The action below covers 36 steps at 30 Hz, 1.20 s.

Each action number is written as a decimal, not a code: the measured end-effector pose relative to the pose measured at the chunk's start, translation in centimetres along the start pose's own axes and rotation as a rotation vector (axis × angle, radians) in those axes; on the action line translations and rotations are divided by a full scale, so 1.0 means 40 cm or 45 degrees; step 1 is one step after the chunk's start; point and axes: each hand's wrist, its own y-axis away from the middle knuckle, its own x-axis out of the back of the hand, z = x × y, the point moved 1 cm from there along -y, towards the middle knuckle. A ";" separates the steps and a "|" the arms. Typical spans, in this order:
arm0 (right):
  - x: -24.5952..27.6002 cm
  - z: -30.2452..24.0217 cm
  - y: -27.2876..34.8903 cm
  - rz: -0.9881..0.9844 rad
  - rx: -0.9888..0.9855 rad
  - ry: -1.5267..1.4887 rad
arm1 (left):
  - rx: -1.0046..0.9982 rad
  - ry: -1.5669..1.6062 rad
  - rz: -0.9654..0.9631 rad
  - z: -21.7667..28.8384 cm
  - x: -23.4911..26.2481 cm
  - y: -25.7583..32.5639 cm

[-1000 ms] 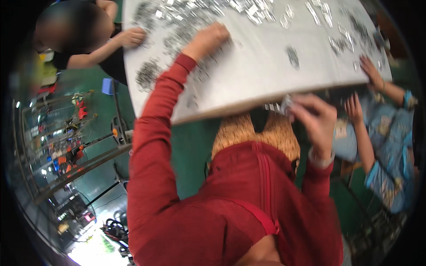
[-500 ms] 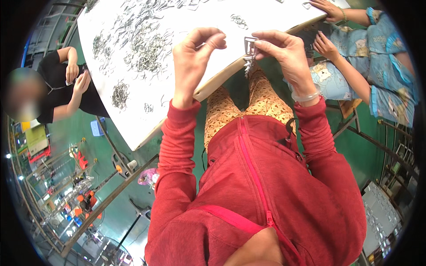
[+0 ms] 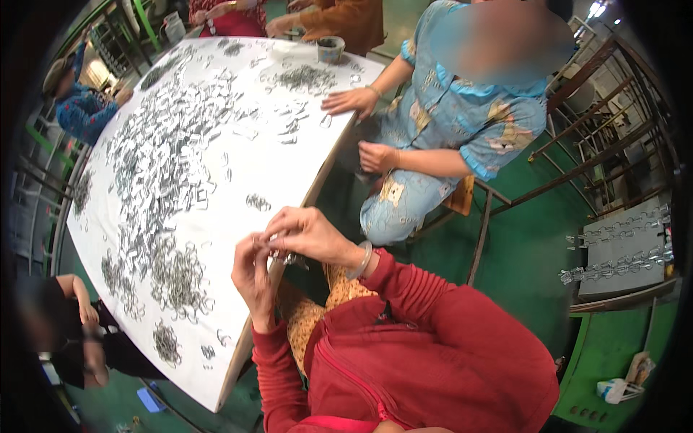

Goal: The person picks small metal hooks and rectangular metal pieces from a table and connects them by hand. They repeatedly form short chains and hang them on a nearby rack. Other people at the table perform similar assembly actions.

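My left hand (image 3: 253,278) and my right hand (image 3: 317,237) meet above the near edge of the white table (image 3: 249,169). Thumb and fingers of the right are closed on a shiny metal buckle (image 3: 291,260), mostly covered by the hands. My left fingers are pinched together right against it; anything small between them is hidden. On the table just beyond lies a small heap of metal hooks (image 3: 258,202). Farther left spreads a big pile of flat metal buckles (image 3: 155,162), with a heap of wire hooks (image 3: 177,281) nearer me.
At the right sits a co-worker in blue patterned clothes (image 3: 440,137), one hand on the table. Another in black (image 3: 119,346) is at the left, with others at the far side. A tin (image 3: 330,49) stands at the far edge. Metal strips lie on a grey board (image 3: 624,252).
My hands, apart before, have come together at the buckle. The view has swung to the right and up, so more of the table and the co-worker in blue show.
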 end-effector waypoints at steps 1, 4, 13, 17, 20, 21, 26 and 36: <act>0.014 0.000 -0.009 -0.043 0.029 0.000 | 0.042 -0.064 0.022 0.001 -0.001 0.006; 0.044 -0.033 -0.063 -0.107 -0.208 -0.107 | -0.072 0.000 0.023 -0.001 0.018 0.015; 0.149 0.329 -0.551 0.060 0.120 0.766 | -0.157 -0.240 -0.017 -0.004 0.045 0.050; 0.142 0.331 -0.662 0.228 0.123 0.922 | -0.167 -0.274 0.009 -0.002 0.079 0.072; 0.085 0.316 -0.649 0.164 0.054 0.996 | -0.112 -0.182 0.009 -0.022 0.085 0.085; 0.080 0.337 -0.643 0.092 0.116 1.128 | -0.116 -0.171 -0.002 -0.026 0.082 0.083; -0.006 0.401 -0.596 -0.015 0.202 1.468 | -0.109 -0.254 0.023 -0.013 0.085 0.082; 0.007 0.281 -0.484 -0.173 -0.313 0.494 | -0.026 -0.112 0.127 -0.002 0.052 0.116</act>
